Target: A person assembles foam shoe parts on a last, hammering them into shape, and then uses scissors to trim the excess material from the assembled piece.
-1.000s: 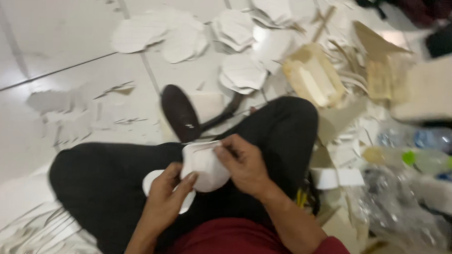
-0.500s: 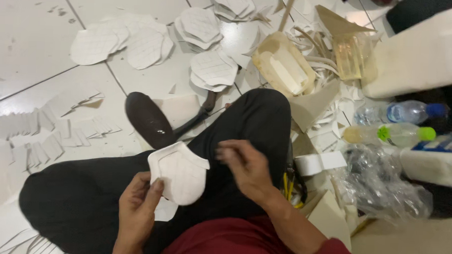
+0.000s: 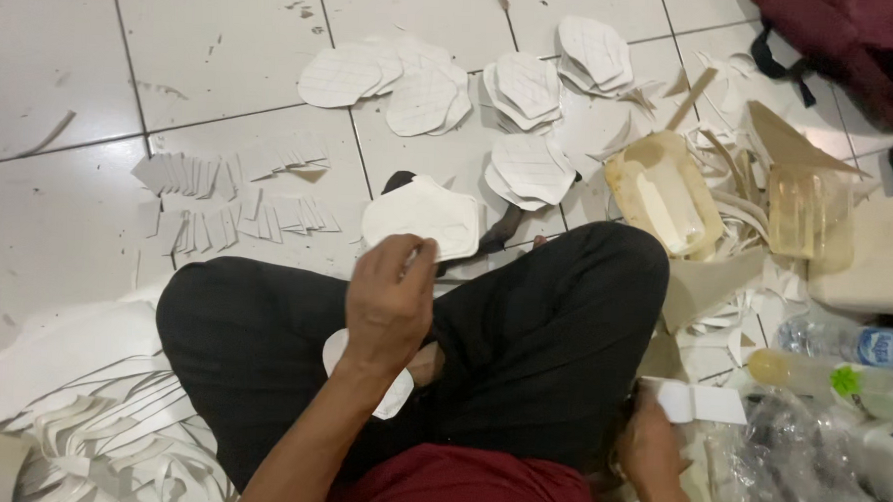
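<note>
From the head camera, looking down: the person sits cross-legged on the white tiled floor [image 3: 57,59], black trousers filling the middle of the frame. The left hand [image 3: 390,299] is up at centre, fingers pinched on the lower edge of a white cut-out piece [image 3: 423,216], lifting it clear of the lap so its face shows. Another white piece [image 3: 394,393] lies on the lap just below that wrist, close by for reaching. Down at the lower right, the right hand [image 3: 647,451] sits low beside the thigh, touching a small folded white card [image 3: 699,401]; whether its fingers close on it I cannot tell. Stacks of matching cut-outs [image 3: 526,90] are grouped across the top of the frame, sorted in piles, with narrow strips [image 3: 231,194] fanned out at left. A plastic bottle [image 3: 843,379] lies at the right edge.
</note>
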